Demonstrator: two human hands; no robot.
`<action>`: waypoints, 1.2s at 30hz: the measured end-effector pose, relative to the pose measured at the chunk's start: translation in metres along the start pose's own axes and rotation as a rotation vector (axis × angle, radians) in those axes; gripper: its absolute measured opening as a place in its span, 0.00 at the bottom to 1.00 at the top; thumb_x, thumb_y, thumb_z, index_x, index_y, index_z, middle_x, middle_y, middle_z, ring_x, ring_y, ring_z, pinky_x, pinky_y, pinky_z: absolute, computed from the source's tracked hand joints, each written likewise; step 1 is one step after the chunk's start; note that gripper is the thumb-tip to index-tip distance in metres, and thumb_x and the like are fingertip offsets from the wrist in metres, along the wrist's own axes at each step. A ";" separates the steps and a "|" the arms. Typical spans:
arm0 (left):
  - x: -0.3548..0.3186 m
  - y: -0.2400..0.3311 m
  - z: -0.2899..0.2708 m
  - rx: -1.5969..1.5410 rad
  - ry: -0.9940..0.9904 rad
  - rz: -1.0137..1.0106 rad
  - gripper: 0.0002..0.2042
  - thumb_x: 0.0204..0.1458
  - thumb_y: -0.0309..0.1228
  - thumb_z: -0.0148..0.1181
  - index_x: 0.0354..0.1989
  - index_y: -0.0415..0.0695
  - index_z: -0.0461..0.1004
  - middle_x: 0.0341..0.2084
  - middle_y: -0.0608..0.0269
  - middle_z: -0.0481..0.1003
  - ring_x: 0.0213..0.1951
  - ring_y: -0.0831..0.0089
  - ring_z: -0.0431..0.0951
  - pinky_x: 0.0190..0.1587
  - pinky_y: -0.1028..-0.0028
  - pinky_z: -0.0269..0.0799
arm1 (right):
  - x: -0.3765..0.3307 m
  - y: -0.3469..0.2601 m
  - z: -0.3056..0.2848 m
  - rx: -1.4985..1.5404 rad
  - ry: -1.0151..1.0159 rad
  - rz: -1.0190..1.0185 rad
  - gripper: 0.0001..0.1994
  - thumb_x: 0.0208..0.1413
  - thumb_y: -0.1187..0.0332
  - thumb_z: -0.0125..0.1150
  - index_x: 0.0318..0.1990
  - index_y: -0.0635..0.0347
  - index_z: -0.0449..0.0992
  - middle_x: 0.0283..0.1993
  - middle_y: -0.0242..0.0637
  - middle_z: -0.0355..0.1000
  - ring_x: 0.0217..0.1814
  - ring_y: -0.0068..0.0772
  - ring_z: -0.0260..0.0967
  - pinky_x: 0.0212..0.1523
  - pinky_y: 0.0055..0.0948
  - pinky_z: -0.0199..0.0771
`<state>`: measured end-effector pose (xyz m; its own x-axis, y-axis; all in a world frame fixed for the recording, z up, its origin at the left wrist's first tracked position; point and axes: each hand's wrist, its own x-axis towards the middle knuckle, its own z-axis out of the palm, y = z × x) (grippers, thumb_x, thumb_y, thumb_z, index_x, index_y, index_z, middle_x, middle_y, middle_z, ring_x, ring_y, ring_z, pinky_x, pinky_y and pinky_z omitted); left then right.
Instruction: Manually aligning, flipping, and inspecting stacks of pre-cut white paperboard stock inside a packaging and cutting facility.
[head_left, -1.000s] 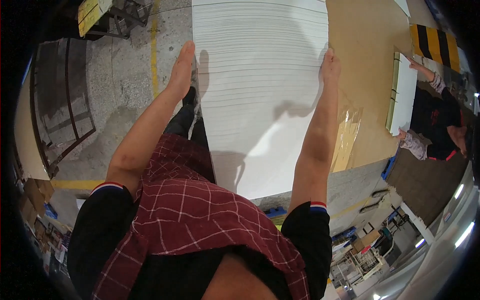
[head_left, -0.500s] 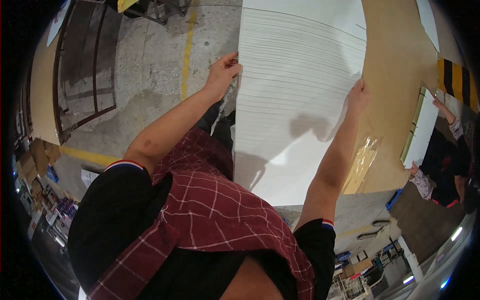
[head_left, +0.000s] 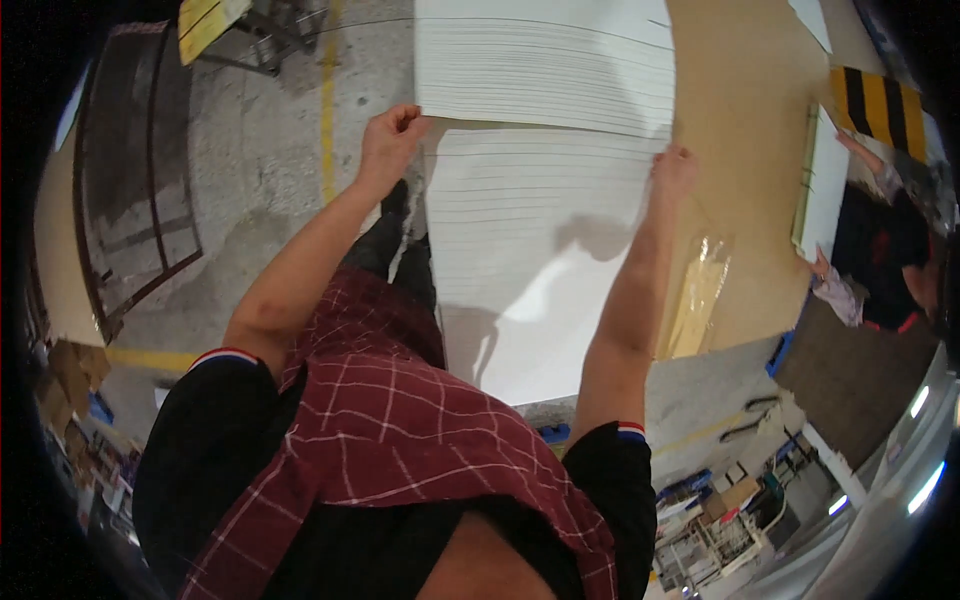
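Observation:
White sheets (head_left: pixel 520 270) lie fanned in an overlapping run, their edges making many thin parallel lines. A narrow gap now parts the upper sheets (head_left: pixel 540 60) from the lower ones. My left hand (head_left: pixel 390 148) is closed, thumb and fingers pinching the near left corner of the upper sheets. At their near right corner, my right hand (head_left: pixel 675 170) is closed too, its fingertips partly hidden at the edge. Both arms reach forward, one on each side of the lower sheets.
Brown board (head_left: pixel 740 180) lies under and right of the sheets, with clear tape (head_left: pixel 700 300) on it. At the right, another person (head_left: pixel 890 250) holds a white stack (head_left: pixel 820 185) near a black-and-yellow striped panel (head_left: pixel 880 110). A dark metal frame (head_left: pixel 150 170) stands left.
The upper sheets have come apart from the lower ones, opening a gap between my hands. The whole view has shifted, so the sheets and both hands appear further left.

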<state>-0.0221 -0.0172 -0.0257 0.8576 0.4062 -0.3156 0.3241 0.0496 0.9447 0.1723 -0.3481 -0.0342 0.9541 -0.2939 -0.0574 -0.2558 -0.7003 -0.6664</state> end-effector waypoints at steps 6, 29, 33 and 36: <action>-0.006 0.054 0.011 -0.550 -0.158 -0.380 0.08 0.45 0.33 0.49 0.26 0.41 0.67 0.18 0.68 0.68 0.20 0.81 0.68 0.24 0.83 0.63 | -0.008 -0.027 -0.019 0.395 -0.223 0.315 0.15 0.50 0.58 0.42 0.24 0.61 0.63 0.17 0.35 0.64 0.10 0.19 0.56 0.07 0.17 0.53; 0.005 0.001 0.002 -0.171 -0.223 -0.277 0.09 0.48 0.33 0.45 0.26 0.40 0.66 0.19 0.66 0.69 0.21 0.81 0.70 0.25 0.84 0.64 | 0.018 -0.008 -0.008 0.150 -0.430 0.118 0.16 0.50 0.58 0.43 0.23 0.62 0.65 0.15 0.30 0.61 0.13 0.18 0.56 0.14 0.17 0.57; -0.001 0.003 -0.003 -0.175 -0.298 -0.206 0.06 0.49 0.29 0.43 0.33 0.42 0.65 0.25 0.68 0.69 0.26 0.82 0.69 0.29 0.85 0.63 | 0.013 -0.012 -0.012 0.239 -0.504 0.119 0.14 0.50 0.58 0.44 0.23 0.60 0.65 0.17 0.28 0.61 0.16 0.16 0.56 0.15 0.14 0.56; -0.001 0.003 -0.001 -0.155 -0.281 -0.194 0.07 0.48 0.29 0.44 0.35 0.42 0.64 0.24 0.69 0.67 0.26 0.83 0.68 0.30 0.83 0.62 | 0.014 -0.014 -0.013 0.240 -0.515 0.134 0.13 0.50 0.59 0.45 0.23 0.59 0.64 0.18 0.27 0.61 0.17 0.15 0.56 0.16 0.13 0.56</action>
<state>-0.0228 -0.0165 -0.0227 0.8690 0.1105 -0.4822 0.4458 0.2478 0.8602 0.1871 -0.3512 -0.0158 0.8838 0.0266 -0.4671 -0.3946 -0.4941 -0.7747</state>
